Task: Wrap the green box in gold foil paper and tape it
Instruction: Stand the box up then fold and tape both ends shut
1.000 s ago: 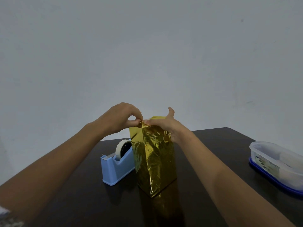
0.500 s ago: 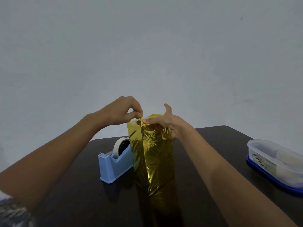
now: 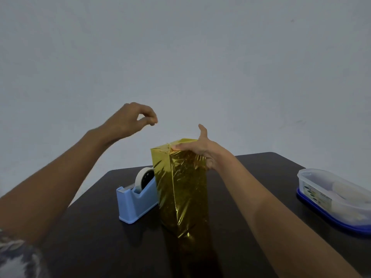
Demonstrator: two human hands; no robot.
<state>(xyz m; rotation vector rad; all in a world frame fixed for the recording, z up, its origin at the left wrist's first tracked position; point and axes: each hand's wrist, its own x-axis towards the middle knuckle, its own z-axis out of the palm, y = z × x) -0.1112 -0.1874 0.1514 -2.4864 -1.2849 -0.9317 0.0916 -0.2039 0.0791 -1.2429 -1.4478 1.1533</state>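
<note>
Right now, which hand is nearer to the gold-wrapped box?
Right. The right hand grips the top of the gold-wrapped box; the left hand hangs in the air above and to the left, apart from it.

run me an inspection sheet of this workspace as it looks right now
surface: dark table, glossy.
job's things: foil-wrapped box upright mid-table; blue tape dispenser close on its left, roll loaded.
clutter: clear lidded container on a blue base at the table's right edge.
hands: left hand hovers above the box, fingertips pinched, nothing seen in them; right hand holds the box's top, thumb on the fold.
cables: nothing seen.
surroundings: plain pale wall.
</note>
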